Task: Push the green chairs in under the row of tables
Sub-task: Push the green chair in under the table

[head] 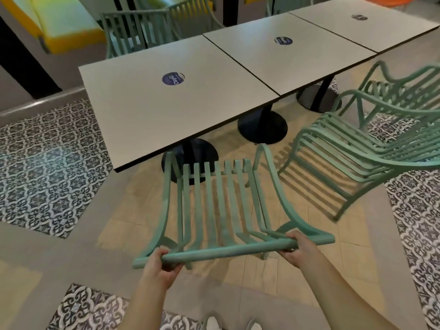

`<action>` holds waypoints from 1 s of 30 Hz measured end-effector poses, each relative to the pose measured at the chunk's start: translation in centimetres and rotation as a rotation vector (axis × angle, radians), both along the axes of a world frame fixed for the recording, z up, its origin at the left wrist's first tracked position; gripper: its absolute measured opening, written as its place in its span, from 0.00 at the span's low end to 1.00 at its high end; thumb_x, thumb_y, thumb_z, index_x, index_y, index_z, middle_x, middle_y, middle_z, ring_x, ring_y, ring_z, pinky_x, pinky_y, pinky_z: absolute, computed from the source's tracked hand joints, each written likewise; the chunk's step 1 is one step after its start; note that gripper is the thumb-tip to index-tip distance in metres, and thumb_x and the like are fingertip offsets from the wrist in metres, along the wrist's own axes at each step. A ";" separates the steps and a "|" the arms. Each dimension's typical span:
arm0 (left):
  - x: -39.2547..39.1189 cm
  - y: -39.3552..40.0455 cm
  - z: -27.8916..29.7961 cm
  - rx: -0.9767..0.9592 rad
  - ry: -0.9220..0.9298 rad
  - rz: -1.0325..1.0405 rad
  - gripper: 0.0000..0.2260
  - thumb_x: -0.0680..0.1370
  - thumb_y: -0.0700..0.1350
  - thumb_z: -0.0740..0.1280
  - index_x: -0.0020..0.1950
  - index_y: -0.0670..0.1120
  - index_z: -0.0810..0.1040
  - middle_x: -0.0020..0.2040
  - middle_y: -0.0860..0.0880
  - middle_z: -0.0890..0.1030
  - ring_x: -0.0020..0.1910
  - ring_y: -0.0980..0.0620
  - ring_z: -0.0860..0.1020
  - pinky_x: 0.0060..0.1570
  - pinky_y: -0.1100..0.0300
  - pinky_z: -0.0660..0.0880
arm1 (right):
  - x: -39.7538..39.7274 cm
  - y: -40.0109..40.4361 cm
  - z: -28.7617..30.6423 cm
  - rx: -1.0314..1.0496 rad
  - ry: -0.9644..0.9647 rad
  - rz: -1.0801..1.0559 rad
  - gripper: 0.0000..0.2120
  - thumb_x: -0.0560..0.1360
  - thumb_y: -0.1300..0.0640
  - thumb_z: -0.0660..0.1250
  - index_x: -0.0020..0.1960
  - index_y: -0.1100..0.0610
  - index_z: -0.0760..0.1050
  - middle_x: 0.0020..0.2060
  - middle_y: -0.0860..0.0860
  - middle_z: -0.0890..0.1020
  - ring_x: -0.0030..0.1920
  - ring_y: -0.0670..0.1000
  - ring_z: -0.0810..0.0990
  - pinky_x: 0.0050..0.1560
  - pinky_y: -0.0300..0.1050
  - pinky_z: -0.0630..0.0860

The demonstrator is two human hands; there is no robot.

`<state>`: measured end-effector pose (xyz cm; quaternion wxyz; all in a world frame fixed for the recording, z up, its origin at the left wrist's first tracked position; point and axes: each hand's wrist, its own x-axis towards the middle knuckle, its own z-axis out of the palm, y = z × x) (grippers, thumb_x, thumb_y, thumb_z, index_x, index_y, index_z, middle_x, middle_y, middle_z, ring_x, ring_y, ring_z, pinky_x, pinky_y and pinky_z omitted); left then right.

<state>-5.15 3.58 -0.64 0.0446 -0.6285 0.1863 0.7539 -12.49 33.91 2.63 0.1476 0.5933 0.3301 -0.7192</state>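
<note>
Left hand (159, 263) and right hand (300, 247) clamped on top rail of near green chair (214, 210), front edge just short of nearest table (166, 110). Push straight, even on both ends, seat centred on black pedestal base (190, 158). Second green chair (357, 148) right, angled out.

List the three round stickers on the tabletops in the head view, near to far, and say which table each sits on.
Sticker on the nearest table → sticker on the middle table → sticker on the farthest table. Each sits around the middle of its own grey tabletop.
</note>
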 end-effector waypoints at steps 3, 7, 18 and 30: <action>-0.1 1.5 0.0 0.010 -0.006 0.044 0.04 0.77 0.37 0.61 0.44 0.38 0.68 0.63 0.38 0.73 0.66 0.39 0.70 0.64 0.40 0.68 | -1.4 1.1 0.3 0.011 0.010 0.034 0.14 0.74 0.70 0.62 0.58 0.62 0.65 0.59 0.63 0.70 0.63 0.64 0.71 0.62 0.65 0.69; -1.0 3.7 -0.1 0.017 0.006 0.094 0.03 0.77 0.37 0.60 0.44 0.38 0.68 0.59 0.37 0.74 0.66 0.39 0.71 0.63 0.39 0.69 | -4.1 2.9 0.6 0.019 0.010 0.089 0.15 0.74 0.70 0.61 0.59 0.62 0.65 0.56 0.63 0.69 0.63 0.64 0.71 0.61 0.66 0.70; -3.6 13.4 0.0 0.001 -0.009 0.308 0.05 0.77 0.37 0.61 0.41 0.40 0.69 0.59 0.40 0.72 0.55 0.41 0.75 0.62 0.41 0.69 | -12.0 9.9 0.6 0.020 -0.027 0.284 0.18 0.74 0.69 0.62 0.63 0.62 0.69 0.61 0.62 0.72 0.63 0.64 0.71 0.61 0.67 0.70; -5.4 18.2 -2.0 -0.009 0.034 0.425 0.01 0.75 0.36 0.61 0.44 0.39 0.69 0.52 0.37 0.74 0.35 0.43 0.70 0.30 0.39 0.77 | -17.5 13.0 -0.8 0.040 -0.015 0.397 0.22 0.73 0.70 0.64 0.65 0.60 0.66 0.49 0.63 0.73 0.60 0.66 0.73 0.56 0.69 0.72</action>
